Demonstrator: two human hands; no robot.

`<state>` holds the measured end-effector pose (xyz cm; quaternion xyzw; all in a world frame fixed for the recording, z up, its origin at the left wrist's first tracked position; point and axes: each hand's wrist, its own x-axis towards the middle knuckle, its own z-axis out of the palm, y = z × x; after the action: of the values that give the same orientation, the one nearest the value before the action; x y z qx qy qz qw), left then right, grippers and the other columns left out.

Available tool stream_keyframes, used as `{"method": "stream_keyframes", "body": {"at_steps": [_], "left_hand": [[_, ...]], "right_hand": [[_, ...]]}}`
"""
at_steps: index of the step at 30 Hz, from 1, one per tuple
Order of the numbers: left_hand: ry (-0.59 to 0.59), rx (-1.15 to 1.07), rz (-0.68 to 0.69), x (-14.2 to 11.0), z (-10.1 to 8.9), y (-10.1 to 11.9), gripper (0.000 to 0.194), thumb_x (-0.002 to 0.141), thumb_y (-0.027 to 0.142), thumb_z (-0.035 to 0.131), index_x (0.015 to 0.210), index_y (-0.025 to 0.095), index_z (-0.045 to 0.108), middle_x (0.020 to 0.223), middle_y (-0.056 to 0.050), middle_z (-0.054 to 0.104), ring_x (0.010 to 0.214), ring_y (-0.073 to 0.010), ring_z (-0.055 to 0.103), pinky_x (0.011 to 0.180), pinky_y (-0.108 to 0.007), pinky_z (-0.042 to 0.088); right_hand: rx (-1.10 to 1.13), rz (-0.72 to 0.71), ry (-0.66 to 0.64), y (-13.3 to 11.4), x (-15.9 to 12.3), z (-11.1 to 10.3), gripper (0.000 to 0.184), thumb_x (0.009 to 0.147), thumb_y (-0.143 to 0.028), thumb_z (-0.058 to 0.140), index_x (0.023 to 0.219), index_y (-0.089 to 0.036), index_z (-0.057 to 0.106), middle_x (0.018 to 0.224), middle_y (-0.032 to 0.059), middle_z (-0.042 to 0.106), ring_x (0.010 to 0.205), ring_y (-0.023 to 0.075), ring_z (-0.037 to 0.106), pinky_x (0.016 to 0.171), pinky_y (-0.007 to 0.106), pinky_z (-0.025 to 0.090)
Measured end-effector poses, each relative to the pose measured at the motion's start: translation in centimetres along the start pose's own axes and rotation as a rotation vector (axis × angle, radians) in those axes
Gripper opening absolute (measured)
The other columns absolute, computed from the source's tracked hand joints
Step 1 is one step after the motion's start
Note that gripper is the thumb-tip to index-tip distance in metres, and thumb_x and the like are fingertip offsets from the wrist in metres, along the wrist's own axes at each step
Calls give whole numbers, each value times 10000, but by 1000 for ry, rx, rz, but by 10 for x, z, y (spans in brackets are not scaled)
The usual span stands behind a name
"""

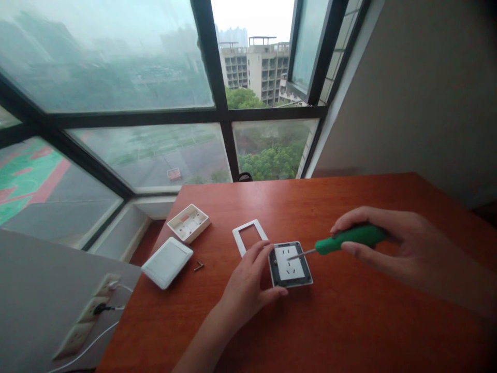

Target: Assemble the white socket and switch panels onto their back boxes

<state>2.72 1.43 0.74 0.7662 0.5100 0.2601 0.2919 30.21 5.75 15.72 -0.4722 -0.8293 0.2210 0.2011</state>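
A wall socket with a white face and a dark surround lies on the wooden table. My left hand grips its left side, fingers at the upper corner and thumb at the lower edge. In my right hand is a screwdriver with a green handle, held between thumb and fingers. Its metal shaft points left, and the tip appears over the socket's white face; whether it touches is unclear. Partly behind my left fingers lies a white cover frame.
To the left on the table sit a cream mounting box, a white switch plate and a few small screws. Windows rise behind the table's far edge. Wall outlets with plugged-in cables are at lower left.
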Motion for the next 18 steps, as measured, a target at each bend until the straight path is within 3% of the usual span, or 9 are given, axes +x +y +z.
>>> {"method": "stream_keyframes", "body": {"at_steps": [7, 18], "left_hand": [[26, -49, 13, 1, 7, -4, 945, 621, 266, 870, 1414, 274, 357, 1455, -100, 406, 1332, -298, 415, 1112, -451, 381], [21, -70, 11, 3, 5, -1, 918, 586, 263, 887, 1369, 277, 407, 1443, -100, 423, 1309, -307, 440, 1090, -467, 399]], "right_hand": [[-82, -50, 53, -22, 18, 11, 122, 831, -312, 609, 926, -236, 618, 830, -6, 686, 702, 160, 633, 601, 272, 447], [-96, -97, 29, -26, 26, 20, 103, 829, -290, 614, 911, -229, 597, 791, -26, 655, 663, 126, 595, 577, 249, 416]]}}
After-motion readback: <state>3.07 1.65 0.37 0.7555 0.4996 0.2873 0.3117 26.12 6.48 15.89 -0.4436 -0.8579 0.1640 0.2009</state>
